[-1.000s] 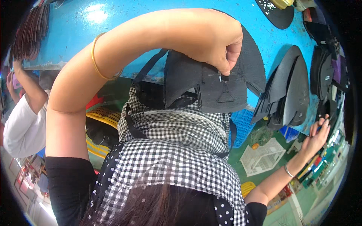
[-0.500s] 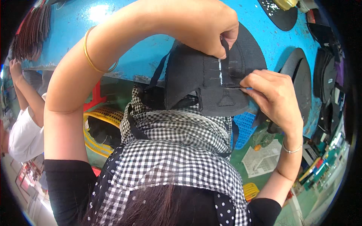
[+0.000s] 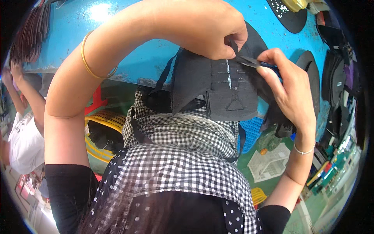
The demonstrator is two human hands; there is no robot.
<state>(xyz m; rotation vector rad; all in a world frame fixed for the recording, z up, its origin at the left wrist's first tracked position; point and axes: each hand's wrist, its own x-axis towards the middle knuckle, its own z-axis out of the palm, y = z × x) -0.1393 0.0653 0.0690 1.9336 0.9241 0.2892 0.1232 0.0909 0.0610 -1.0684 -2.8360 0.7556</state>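
Observation:
A stitched black fabric piece (image 3: 194, 76) lies over the blue table's front edge and toward my lap, with a whitish glue-like streak (image 3: 229, 74) and a sewn triangle on it. My left hand (image 3: 224, 33) reaches over its far side, thumb and finger pinched on a narrow black strap (image 3: 233, 46). In my right hand (image 3: 290, 80) is a small pair of scissors (image 3: 250, 62) with dark blue handles. Their blades point left, the tips close to the strap just below my left fingertips. Whether they touch it is hard to see.
More black pieces (image 3: 307, 74) lie on the blue table (image 3: 144, 58) at right, others hang at far left. A yellow basket (image 3: 103, 152) stands below left, a blue crate (image 3: 249, 134) below right. Another person's arms (image 3: 29, 87) show at the left edge.
My right hand has moved up and slightly right, bringing the scissors from beside the lower end of the strap to near my left fingertips. My left hand keeps its pinch.

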